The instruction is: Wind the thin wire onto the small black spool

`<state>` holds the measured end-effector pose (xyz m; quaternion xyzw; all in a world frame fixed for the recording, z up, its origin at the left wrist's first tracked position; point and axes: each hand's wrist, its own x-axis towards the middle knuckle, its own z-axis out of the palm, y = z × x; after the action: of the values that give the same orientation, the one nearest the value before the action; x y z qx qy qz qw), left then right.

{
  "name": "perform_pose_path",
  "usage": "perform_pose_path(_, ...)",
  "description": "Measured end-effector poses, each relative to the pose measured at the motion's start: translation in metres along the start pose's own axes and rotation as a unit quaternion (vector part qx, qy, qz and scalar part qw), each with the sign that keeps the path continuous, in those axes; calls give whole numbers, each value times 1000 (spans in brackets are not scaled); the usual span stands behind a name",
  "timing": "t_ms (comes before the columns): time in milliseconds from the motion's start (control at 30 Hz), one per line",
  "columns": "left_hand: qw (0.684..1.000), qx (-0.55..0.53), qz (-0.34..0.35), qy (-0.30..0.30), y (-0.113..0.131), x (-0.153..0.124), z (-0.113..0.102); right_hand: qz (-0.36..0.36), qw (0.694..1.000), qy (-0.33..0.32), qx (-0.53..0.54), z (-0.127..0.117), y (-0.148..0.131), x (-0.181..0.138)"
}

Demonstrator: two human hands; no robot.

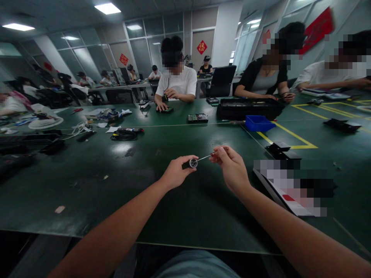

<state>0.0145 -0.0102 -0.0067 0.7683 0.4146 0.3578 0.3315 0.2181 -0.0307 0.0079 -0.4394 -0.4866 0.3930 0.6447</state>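
My left hand (pixel 177 172) is closed around a short black cylinder (pixel 193 163) whose silver-rimmed round end faces my right side. Between the fingers of my right hand (pixel 230 166) is a thin metal rod-like tool (pixel 204 157), its kind too small to make out. The tool slants down to the left, and its tip reaches the cylinder's round end; I cannot tell how far inside it goes. Both hands are held above the green tabletop (pixel 174 216).
A white box-like item (pixel 278 189), partly blurred out, and black brackets (pixel 282 150) lie right of my right hand. Farther off are a blue bin (pixel 259 123), a long black housing (pixel 249 109), a circuit-board device (pixel 197 118) and a cable bundle (pixel 126 134). A co-worker (pixel 176 83) sits opposite.
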Motion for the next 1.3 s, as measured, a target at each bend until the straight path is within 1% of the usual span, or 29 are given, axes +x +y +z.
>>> perform_pose_path(100,1000,8,10,-11,0,0,0,81,994,11,78,2,0,1)
perform_pose_path(167,1000,8,18,-16,1,1,0,109,989,0,96,3,1,1)
perform_pose_path(233,1000,3,25,-16,2,1,0,90,993,2,76,3,2,1)
perform_pose_path(367,1000,2,21,-4,4,2,0,2,1000,28,0,-1,5,1)
perform_pose_path(467,1000,6,11,0,3,1,0,-37,997,21,-65,-3,5,0)
perform_pose_path(667,999,24,-3,20,4,1,0,-65,991,10,-116,-1,-1,-4)
perform_pose_path(767,999,34,2,22,3,2,0,-88,985,-3,-151,-1,-7,-6)
perform_pose_path(900,999,45,9,11,1,1,0,-111,968,-29,-224,-2,-15,-10)
perform_pose_path(1000,999,52,0,9,-1,1,1,-117,951,-18,-286,-3,-20,-12)
perform_pose_path(1067,999,51,-1,9,-2,0,1,-123,947,-17,-296,-3,-21,-12)
perform_pose_path(1233,999,43,1,21,-2,1,0,-137,959,-37,-245,-1,-18,-12)
perform_pose_path(1300,999,47,-5,21,-2,1,0,-131,962,-46,-236,0,-18,-11)
